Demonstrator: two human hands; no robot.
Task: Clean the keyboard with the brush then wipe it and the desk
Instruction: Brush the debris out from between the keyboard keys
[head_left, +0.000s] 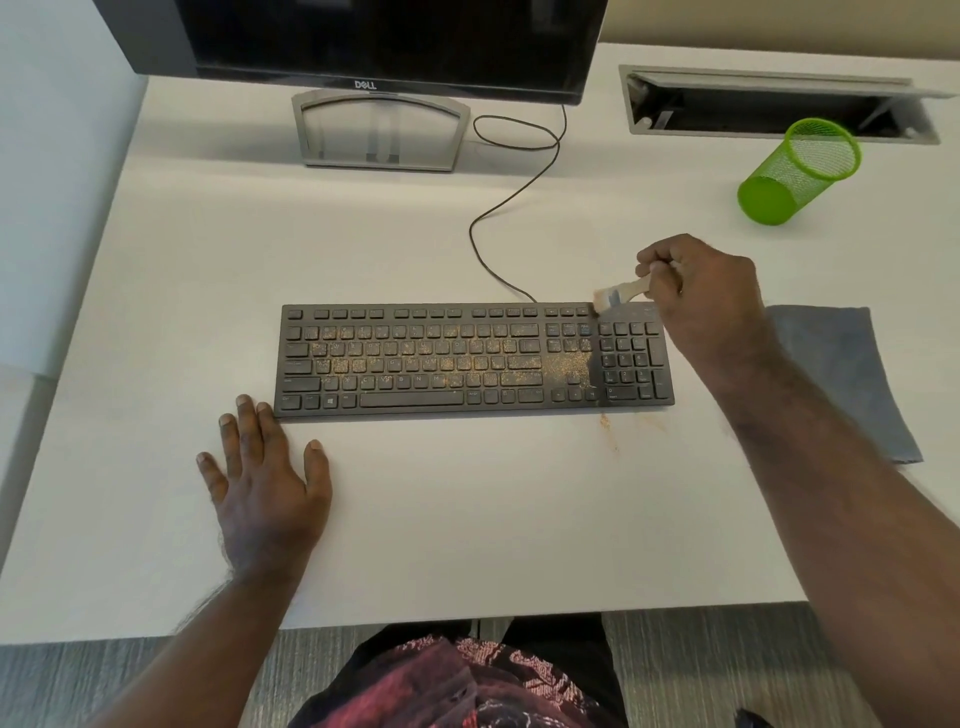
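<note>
Right hand (701, 291) grips brush (621, 292) handle; bristles touch keyboard (475, 358) at its far edge, by the number pad. Left hand (265, 467) flat on desk (467, 509), fingers spread, fingertips beside keyboard's near-left corner. Tan crumbs across keys. Grey cloth (841, 379) lies right of keyboard.

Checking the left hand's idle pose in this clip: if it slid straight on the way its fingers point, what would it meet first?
The left hand lies flat on the desk, fingers pointing away from the person. Straight on, the middle fingers would likely meet the near-left corner of the keyboard, which they almost touch already; the outer fingers would pass left of it.
</note>
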